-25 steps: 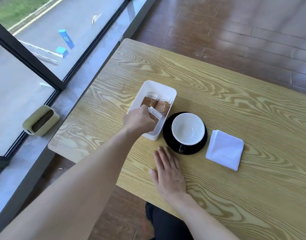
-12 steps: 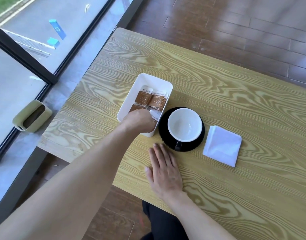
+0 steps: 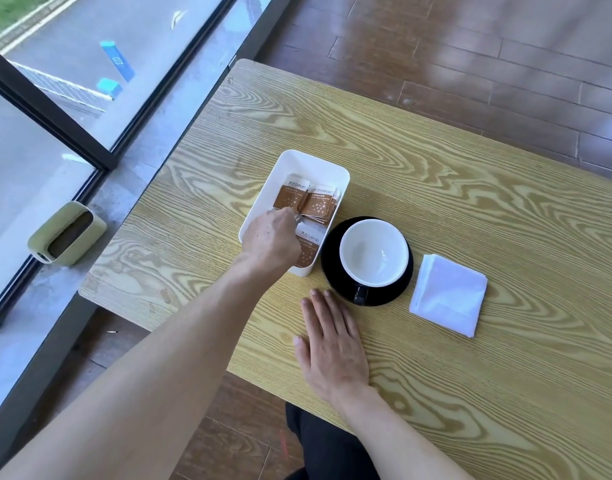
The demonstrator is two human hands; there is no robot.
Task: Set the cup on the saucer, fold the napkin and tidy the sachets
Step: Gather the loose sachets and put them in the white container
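Note:
A white cup (image 3: 373, 252) with a dark handle stands empty on the black saucer (image 3: 330, 268). Right of it lies a folded white napkin (image 3: 448, 294). Left of the saucer, a white tray (image 3: 313, 161) holds several brown-and-white sachets (image 3: 318, 204). My left hand (image 3: 271, 239) reaches into the tray from its near end, with curled fingers pinched on the edge of a sachet (image 3: 299, 219) among the others. It hides the tray's near left part. My right hand (image 3: 332, 344) rests flat on the table, fingers together, just in front of the saucer and holding nothing.
The yellow wood-grain table (image 3: 470, 188) ends close on the left, beside a grey sill and a floor-to-ceiling window. A pale green holder (image 3: 67, 233) sits on the sill. Brown wooden floor lies beyond the table's far edge.
My left hand has pushed further into the tray, and a sachet that was under it now lies uncovered at the near right. The right hand and the cup, saucer and napkin stay put.

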